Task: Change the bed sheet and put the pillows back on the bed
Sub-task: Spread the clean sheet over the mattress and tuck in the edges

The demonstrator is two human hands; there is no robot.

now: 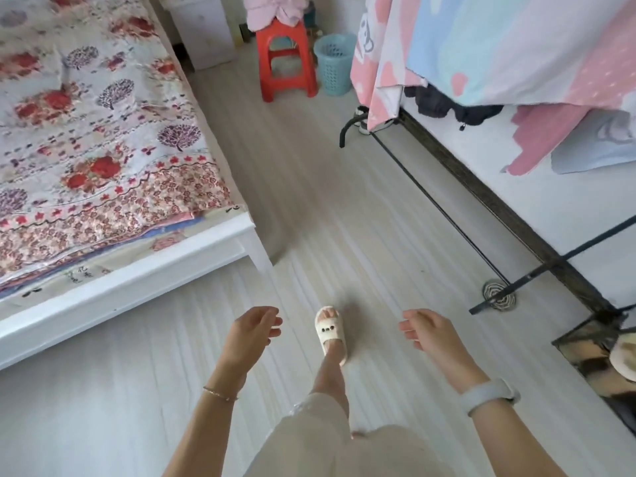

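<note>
Both the left hand (256, 333) and right hand (426, 330) hang loose, holding nothing; the bed (103, 139) up-left seemingly wears a sheet, pillows unseen.

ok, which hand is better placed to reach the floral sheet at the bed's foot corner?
Left, probably. The left hand hangs empty on the side of the bed, nearest the floral sheet. The right hand, also empty, is toward the clothes rack.
</note>
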